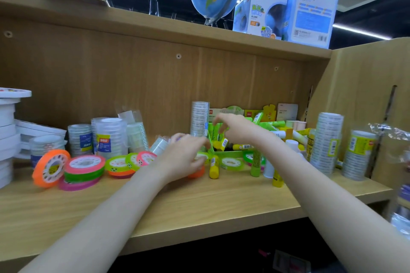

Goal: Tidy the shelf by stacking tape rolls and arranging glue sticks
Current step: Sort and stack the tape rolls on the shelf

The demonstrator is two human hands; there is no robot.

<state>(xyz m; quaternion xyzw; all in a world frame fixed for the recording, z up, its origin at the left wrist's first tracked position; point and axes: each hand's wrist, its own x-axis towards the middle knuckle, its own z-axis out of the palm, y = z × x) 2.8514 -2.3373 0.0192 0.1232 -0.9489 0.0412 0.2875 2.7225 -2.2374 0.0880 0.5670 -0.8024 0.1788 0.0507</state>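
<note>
Wooden shelf (221, 201), flat round tape rolls (85, 167), both hands (179, 157) loose-fingered, empty.

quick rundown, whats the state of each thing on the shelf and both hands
orange tape roll: tilted on edge, leaning on the pink and green stack
pink and green stack: flat, piled unevenly
yellow glue stick: upright on the shelf
green box: open, glue sticks jumbled inside
clear tape tower: upright, wrapped
left hand: fingers relaxed over flat tape rolls
right hand: fingers curled above the box, grip unclear
</note>
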